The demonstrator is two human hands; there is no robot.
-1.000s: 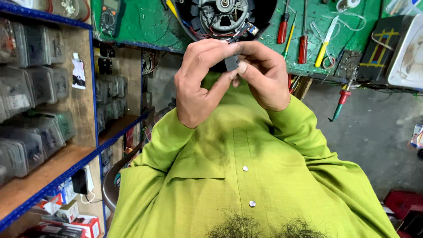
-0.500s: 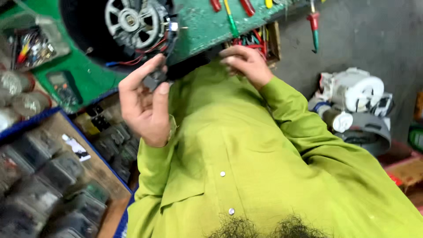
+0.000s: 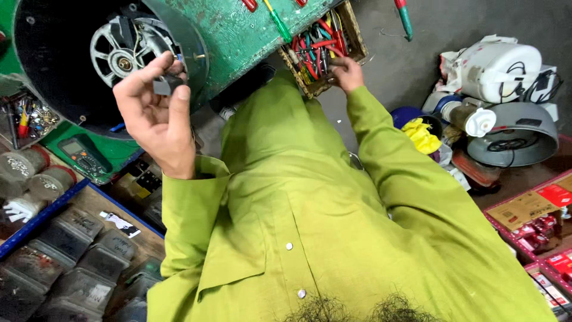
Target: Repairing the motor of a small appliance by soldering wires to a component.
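My left hand [image 3: 156, 116] is raised at the left, pinching a small dark grey block-shaped part [image 3: 165, 85] between thumb and fingers. Just behind it sits a round black housing with a metal motor [image 3: 122, 50] inside. My right hand [image 3: 345, 73] reaches forward into a wooden box of tools [image 3: 322, 43] with red, green and yellow handles; its fingers are curled among the tools, and whether they grip one is hidden. Both arms wear bright green sleeves.
A green workbench [image 3: 238, 30] holds screwdrivers. At the left are a multimeter [image 3: 83, 156], jars, and shelves of grey plastic bins [image 3: 65, 256]. On the floor at the right lie white and grey appliance parts [image 3: 500, 101], a yellow cloth [image 3: 420, 134] and red cartons [image 3: 548, 226].
My two hands, together on the small part a second ago, have separated. The left keeps the part and moved left; the right has reached out into the tool box. The view swung right.
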